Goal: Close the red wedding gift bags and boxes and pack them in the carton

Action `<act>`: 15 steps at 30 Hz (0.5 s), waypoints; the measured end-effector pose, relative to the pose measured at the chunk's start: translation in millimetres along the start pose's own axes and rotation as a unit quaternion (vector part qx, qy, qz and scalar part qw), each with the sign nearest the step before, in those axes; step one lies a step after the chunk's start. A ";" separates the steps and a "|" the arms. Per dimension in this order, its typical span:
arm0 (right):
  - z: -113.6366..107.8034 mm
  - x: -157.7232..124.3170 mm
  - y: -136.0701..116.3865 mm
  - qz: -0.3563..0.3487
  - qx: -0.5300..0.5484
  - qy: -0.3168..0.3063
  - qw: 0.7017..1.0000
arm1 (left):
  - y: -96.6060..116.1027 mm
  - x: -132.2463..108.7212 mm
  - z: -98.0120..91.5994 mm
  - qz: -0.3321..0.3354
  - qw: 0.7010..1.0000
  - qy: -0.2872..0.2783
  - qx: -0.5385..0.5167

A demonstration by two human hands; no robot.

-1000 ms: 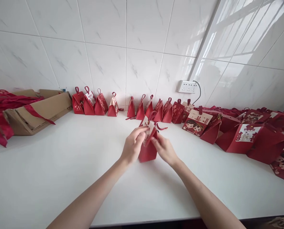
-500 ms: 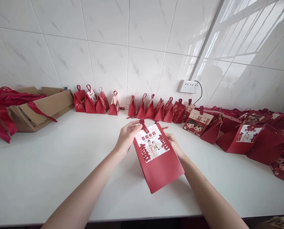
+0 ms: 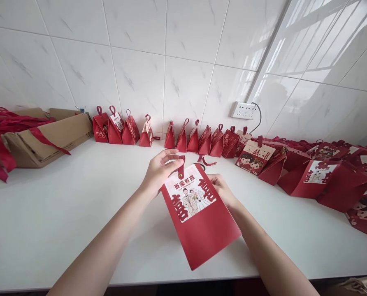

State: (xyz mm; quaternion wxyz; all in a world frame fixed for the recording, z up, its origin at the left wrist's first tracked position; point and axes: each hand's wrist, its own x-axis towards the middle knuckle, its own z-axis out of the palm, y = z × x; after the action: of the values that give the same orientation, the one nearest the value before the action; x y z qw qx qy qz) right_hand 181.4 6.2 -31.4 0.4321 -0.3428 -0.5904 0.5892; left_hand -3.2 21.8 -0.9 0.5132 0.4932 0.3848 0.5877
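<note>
A red gift box with a white label of a bridal couple hangs tilted between my hands above the white table. My left hand pinches the dark red strap loop at its top, thumb and fingers closed on it. On the box's right side, my right hand grips the edge; its fingertips are partly hidden behind the box. Just beyond the box lies a loose red strap with a small metal stud.
Finished-looking triangular red boxes line the tiled wall. More boxes crowd the right side. At left, a cardboard carton holds many red ribbons. A white power strip is on the wall. The table ends near me.
The red box has come slightly closer and to the left, its lower end dropping. My left hand has shifted left with the strap loop, which now stands more upright.
</note>
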 end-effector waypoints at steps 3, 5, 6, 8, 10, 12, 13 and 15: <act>-2.6 0.5 0.9 -0.006 0.003 -0.003 1.000 | -2.5 0.2 0.4 0.036 0.999 0.005 -0.002; -4.8 0.3 0.9 -0.006 0.005 0.003 1.000 | -3.7 0.4 1.3 0.051 0.999 0.012 -0.016; -6.0 0.2 0.7 -0.007 0.008 0.009 1.000 | -4.1 0.5 1.8 0.058 0.998 0.016 -0.020; -8.0 0.5 0.8 -0.007 0.030 0.009 0.999 | -4.7 0.6 2.6 0.078 0.996 0.022 -0.026; -8.2 1.6 2.7 0.010 0.080 -0.025 0.996 | -5.6 0.6 2.8 0.105 0.993 0.020 -0.043; -5.3 2.7 7.5 0.041 0.127 -0.060 0.989 | -7.3 0.3 2.9 0.131 0.988 0.012 -0.081; -2.7 2.8 10.8 0.051 0.133 -0.067 0.988 | -8.6 0.1 2.9 0.138 0.985 0.008 -0.105; 3.8 1.7 18.1 0.051 0.114 -0.059 0.990 | -11.7 -0.5 3.5 0.137 0.979 0.004 -0.149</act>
State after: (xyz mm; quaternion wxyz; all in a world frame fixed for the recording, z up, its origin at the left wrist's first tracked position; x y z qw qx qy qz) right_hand 175.4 7.5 -48.9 0.4019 -0.2858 -0.5254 0.6934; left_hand 2.8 23.1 -11.4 0.4933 0.4570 0.2240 0.7054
